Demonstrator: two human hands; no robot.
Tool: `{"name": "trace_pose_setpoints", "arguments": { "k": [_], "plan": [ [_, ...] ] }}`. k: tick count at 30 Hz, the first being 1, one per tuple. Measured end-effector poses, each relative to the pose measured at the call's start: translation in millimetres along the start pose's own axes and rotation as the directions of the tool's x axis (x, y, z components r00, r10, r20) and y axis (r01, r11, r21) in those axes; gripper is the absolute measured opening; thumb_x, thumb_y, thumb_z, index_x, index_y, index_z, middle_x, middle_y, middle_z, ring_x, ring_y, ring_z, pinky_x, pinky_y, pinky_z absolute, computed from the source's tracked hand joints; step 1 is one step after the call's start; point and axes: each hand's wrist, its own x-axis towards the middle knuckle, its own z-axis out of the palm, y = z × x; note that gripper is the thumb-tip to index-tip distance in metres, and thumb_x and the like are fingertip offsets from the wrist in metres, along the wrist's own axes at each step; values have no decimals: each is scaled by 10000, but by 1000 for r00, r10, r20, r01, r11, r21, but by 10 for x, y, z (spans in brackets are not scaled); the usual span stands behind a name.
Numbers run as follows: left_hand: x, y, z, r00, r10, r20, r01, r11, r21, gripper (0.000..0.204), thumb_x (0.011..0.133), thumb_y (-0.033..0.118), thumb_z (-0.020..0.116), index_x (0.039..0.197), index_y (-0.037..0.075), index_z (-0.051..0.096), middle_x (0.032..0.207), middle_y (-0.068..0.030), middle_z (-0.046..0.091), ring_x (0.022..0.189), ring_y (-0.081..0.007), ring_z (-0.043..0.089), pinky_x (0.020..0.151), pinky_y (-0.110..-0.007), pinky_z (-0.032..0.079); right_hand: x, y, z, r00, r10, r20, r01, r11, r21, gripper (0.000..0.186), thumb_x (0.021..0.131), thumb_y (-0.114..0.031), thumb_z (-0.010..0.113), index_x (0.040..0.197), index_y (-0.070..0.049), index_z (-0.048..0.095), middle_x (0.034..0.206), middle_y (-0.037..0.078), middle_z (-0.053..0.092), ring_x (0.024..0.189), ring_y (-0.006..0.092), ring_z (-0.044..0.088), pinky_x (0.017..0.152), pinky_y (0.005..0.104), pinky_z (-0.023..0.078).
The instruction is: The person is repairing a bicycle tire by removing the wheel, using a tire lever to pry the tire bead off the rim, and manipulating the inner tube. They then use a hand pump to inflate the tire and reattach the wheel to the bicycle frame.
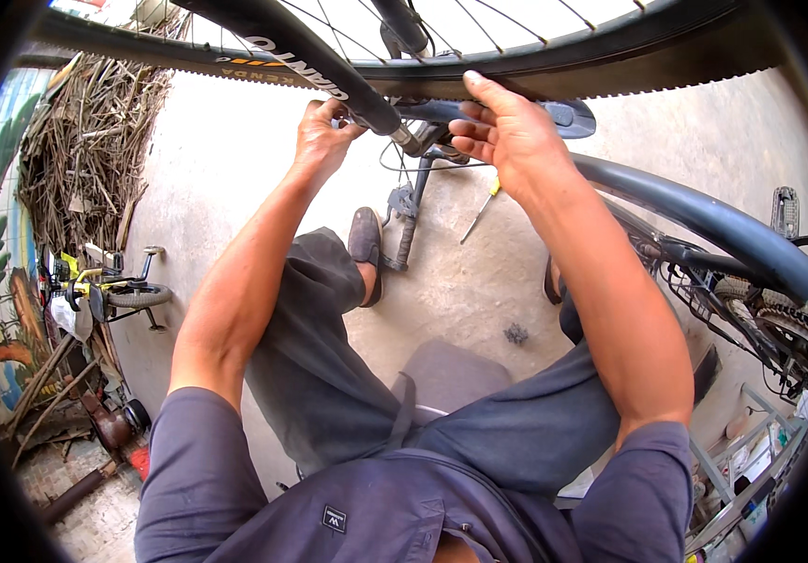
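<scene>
One black fork leg (305, 61) at left hand (322, 143), fingers curled, hold unclear, one tyre (610, 78) beside right hand (523, 141), fingers spread

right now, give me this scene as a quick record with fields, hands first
left hand: fingers curled beside the black fork leg; grip unclear
right hand: open, thumb at the tyre
tool: yellow-handled screwdriver on the floor
left side: stick pile, small yellow-and-black bike
right side: another bike, partly visible
</scene>
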Motion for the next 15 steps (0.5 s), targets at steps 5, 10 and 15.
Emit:
{"name": "trace_pose_setpoints", "arguments": {
  "k": [5,10,15],
  "plan": [
    [31,12,-16,1000,-22,4,22,999,32,306,687,164,786,972,92,697,954,-99,554,879,-225,567,758,-342,476,-83,-67,-74,989,-133,-68,128,989,-74,375,827,-309,712,1003,-14,562,906,111,581,740,186,613,628,302,544],
    [54,6,23,1000,4,0,-4,998,63,265,689,176,780,936,102,715,989,-105,572,915,-242,579,801,-348,474,-117,-145,-270,987,-143,72,151,981,-125,401,845,-356,685,1026,-18,567,909,112,606,735,179,613,620,297,536],
    [54,28,26,999,-42,12,40,994,103,247,692,190,781,921,120,723,991,-112,579,928,-252,588,825,-349,472,-99,-174,-327,986,-136,99,159,948,-276,430,840,-386,684,1036,-20,574,883,97,611,723,170,613,610,287,535]
  ]
}}
